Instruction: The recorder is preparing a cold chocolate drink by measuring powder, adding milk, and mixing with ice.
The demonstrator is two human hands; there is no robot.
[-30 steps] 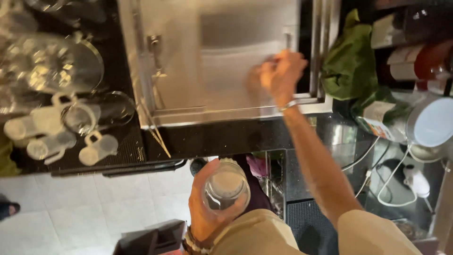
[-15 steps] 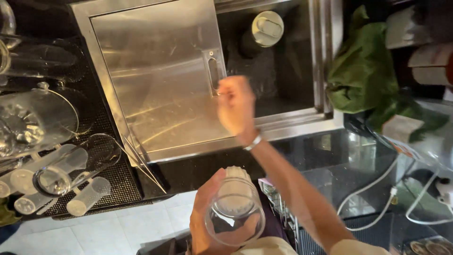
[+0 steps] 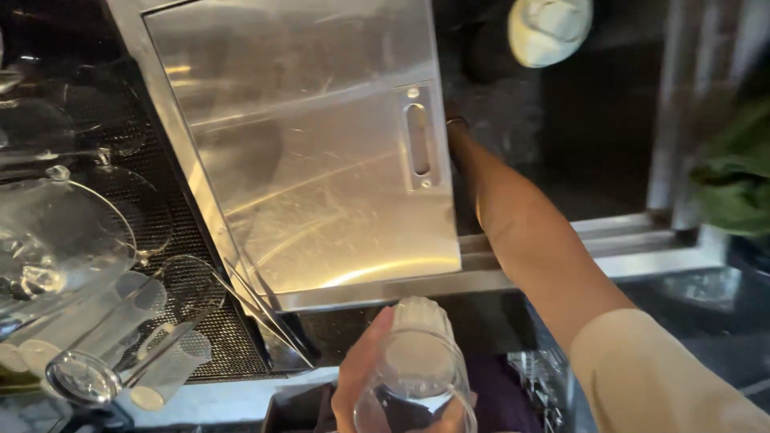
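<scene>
Now — left hand grip still on clear glass | right hand gone under steel cover — grip unseen, cannot tell

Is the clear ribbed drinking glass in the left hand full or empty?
Empty, it seems: the clear ribbed drinking glass in the left hand shows no liquid, only the dark surface behind.
</scene>
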